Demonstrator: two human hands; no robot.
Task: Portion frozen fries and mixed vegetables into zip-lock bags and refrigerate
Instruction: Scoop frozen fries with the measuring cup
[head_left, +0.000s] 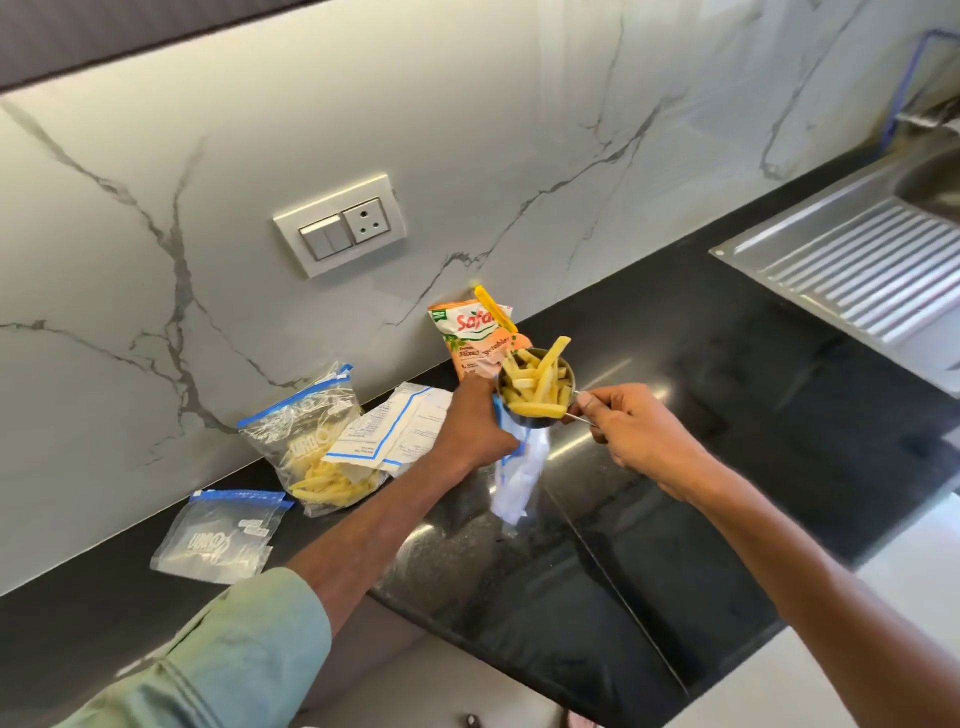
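Note:
My right hand grips the handle of a steel measuring cup heaped with yellow fries. My left hand holds an empty zip-lock bag by its mouth, just under the cup; the bag hangs down above the black counter. An orange mixed vegetables packet with a yellow clip leans on the wall behind the cup. To the left, a zip-lock bag with fries stands against the wall, partly under the torn white fries packet. Another empty zip-lock bag lies flat further left.
A marble backsplash with a switch and socket plate rises behind the counter. A steel sink drainboard sits at the right end. The counter's front edge runs diagonally below my arms.

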